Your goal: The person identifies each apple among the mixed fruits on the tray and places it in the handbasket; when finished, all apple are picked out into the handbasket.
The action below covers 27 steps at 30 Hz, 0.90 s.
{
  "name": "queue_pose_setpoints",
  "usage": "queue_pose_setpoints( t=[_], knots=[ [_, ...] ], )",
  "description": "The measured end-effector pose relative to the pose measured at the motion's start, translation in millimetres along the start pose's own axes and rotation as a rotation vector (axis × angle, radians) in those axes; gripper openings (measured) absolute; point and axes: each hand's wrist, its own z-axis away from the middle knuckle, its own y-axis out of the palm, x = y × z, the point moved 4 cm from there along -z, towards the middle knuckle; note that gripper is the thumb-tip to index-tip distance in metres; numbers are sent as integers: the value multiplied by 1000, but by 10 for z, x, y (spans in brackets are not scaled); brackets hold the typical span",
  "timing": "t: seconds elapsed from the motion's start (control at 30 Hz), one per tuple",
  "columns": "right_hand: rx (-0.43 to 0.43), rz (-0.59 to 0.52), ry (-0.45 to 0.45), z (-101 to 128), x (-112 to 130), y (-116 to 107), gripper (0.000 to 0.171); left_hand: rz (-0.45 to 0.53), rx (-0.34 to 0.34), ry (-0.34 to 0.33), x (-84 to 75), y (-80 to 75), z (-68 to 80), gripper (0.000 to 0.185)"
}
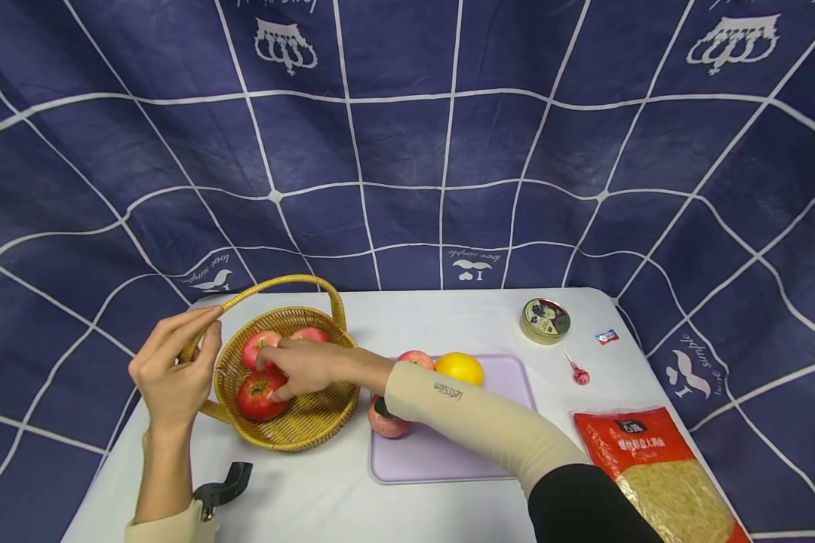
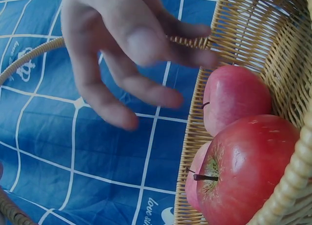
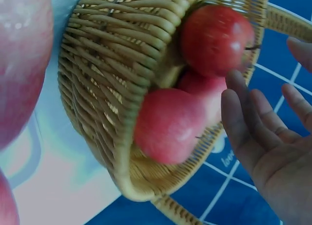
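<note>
The woven basket (image 1: 319,431) stands at the left of the table with its handle (image 1: 287,280) raised. My left hand (image 1: 176,362) grips this handle at its left side, thumb and fingers around it. Over the basket reaches my right hand (image 1: 306,367), fingers spread and apart, holding nothing. Below it are a large red apple (image 1: 258,398) and two pinker apples, one at the left (image 1: 256,347) and another behind (image 1: 310,333). The left wrist view shows the spread fingers of the right hand (image 2: 122,45) beside the pink apple (image 2: 239,96).
Right of the basket lies a lilac tray (image 1: 448,471) with a yellow-orange fruit (image 1: 460,367) and an apple (image 1: 416,358); another apple (image 1: 385,424) is at its left edge. Farther right are a round tin (image 1: 545,320), a lollipop (image 1: 579,373), a small wrapped sweet (image 1: 607,336) and a red pasta bag (image 1: 659,467).
</note>
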Motion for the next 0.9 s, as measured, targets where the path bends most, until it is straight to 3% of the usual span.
queue_pose_setpoints(
  t=[0.17,0.4,0.6,0.9],
  knots=[
    [-23,-43,-13,197,-21,-138,58,0,-1,1,5,0,-4,12],
    [-170,-28,-56,478,-117,-269,46,7,-7,4,-19,-3,-9,12],
    [-258,-84,-62,711,-296,-261,44,8,-11,4,-14,-4,-18,12],
    [-300,-160,-13,1103,-560,-119,38,12,-4,-8,-21,5,-7,12]
  ],
)
